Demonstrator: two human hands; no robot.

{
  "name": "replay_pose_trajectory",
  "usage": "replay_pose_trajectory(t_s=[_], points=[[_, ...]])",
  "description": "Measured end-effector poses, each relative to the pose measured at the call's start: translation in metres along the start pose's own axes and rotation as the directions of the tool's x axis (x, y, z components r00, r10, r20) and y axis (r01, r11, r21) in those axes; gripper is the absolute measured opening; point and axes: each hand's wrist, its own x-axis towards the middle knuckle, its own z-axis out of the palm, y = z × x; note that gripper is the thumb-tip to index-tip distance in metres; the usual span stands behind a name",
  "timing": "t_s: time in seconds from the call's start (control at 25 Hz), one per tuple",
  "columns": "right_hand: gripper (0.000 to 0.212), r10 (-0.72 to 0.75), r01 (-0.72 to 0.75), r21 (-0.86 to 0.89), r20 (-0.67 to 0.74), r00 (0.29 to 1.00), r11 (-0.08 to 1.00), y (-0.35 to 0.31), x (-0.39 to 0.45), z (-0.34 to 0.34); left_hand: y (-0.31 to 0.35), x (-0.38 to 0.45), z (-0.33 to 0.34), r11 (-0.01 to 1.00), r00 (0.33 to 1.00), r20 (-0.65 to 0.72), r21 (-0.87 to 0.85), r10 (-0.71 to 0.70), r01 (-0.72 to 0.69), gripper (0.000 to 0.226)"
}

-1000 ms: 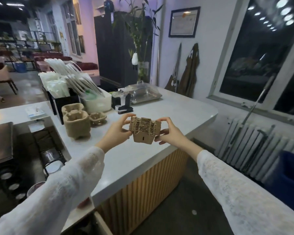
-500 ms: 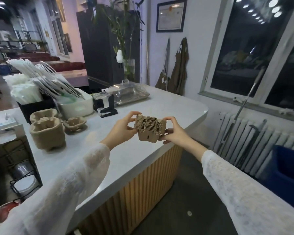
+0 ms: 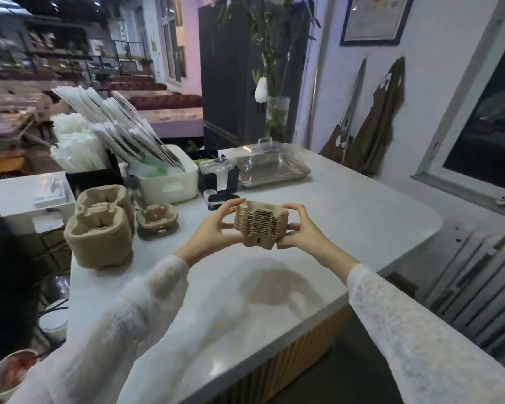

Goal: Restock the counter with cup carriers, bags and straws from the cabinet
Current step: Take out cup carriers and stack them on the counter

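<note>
A small stack of brown pulp cup carriers (image 3: 260,224) hangs above the white counter (image 3: 347,217), held from both sides. My left hand (image 3: 216,227) pinches its left edge and my right hand (image 3: 299,228) grips its right edge. Further left on the counter stands a tall stack of larger cup carriers (image 3: 99,228), with a single small carrier (image 3: 157,218) beside it. Behind them, wrapped straws (image 3: 123,126) lean out of a white bin (image 3: 169,179), and more white straws (image 3: 76,147) fill a black holder.
A black dispenser (image 3: 219,182) and a steel tray under a clear lid (image 3: 270,167) sit at the back of the counter. The counter's rounded edge (image 3: 414,243) drops off to the right, toward a radiator (image 3: 478,281). A bowl (image 3: 6,374) shows at lower left.
The view has swung left and closer over the counter. Both hands keep hold of the small carrier stack and have carried it further over the counter top.
</note>
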Motion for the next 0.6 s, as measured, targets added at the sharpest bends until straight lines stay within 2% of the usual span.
replay_pose_trajectory(t_s=[0.08,0.28,0.6], points=[[0.082,0.003,-0.004,0.014,0.051,0.999,1.0,-0.001,0.019,0.009,-0.009,0.003,-0.007,0.999,1.0,-0.027,-0.048,-0.017,0.015,0.076],[0.088,-0.027,0.022,0.029,0.204,0.979,0.999,-0.007,0.071,0.035,-0.027,0.006,-0.027,0.994,0.979,-0.193,-0.105,-0.058,0.038,0.074],[0.098,-0.089,0.083,0.032,0.472,0.877,0.996,-0.026,0.171,0.077,-0.06,0.034,-0.067,0.991,0.884,-0.449,-0.032,-0.13,0.129,0.073]])
